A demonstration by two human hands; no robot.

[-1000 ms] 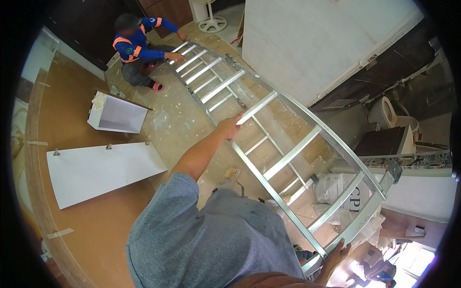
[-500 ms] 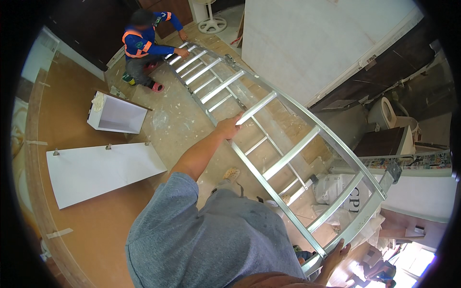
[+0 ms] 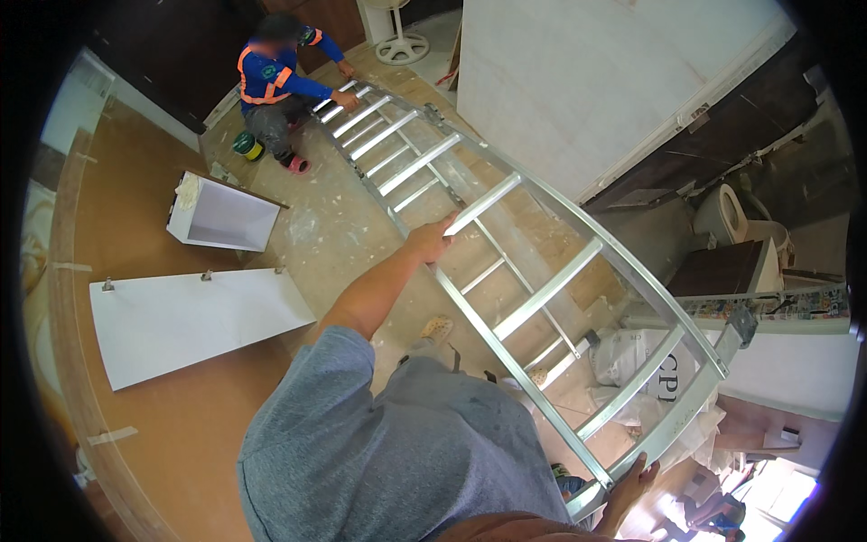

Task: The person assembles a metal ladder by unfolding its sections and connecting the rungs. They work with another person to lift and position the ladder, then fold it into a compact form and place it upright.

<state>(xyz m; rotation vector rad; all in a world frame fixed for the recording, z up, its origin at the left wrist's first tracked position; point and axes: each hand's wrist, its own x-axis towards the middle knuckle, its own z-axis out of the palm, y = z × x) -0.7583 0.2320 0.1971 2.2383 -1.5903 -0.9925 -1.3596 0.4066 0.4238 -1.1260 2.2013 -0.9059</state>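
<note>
A long aluminium ladder (image 3: 549,288) lies at a slant across the view, from the far left to the lower right. My left hand (image 3: 426,242) is closed round its near side rail, beside the end of a rung. At the near end, my right hand (image 3: 629,490) grips the ladder's wide end piece; part of that hand is hidden under my arm and the frame edge. By the far end crouches a person in a blue and orange top (image 3: 278,79), whose hands are on the ladder's last rungs.
A white panel with hinges (image 3: 203,321) and a white open box (image 3: 230,217) rest on the brown board (image 3: 135,208) at left. White sacks (image 3: 623,357) lie under the ladder's right side. A pale wall (image 3: 587,81), a toilet (image 3: 722,215) and a fan base (image 3: 402,48) stand beyond.
The crouching person has shifted slightly to the right and leaned toward the ladder, showing more of a green pail behind. My hands and the ladder have hardly moved.
</note>
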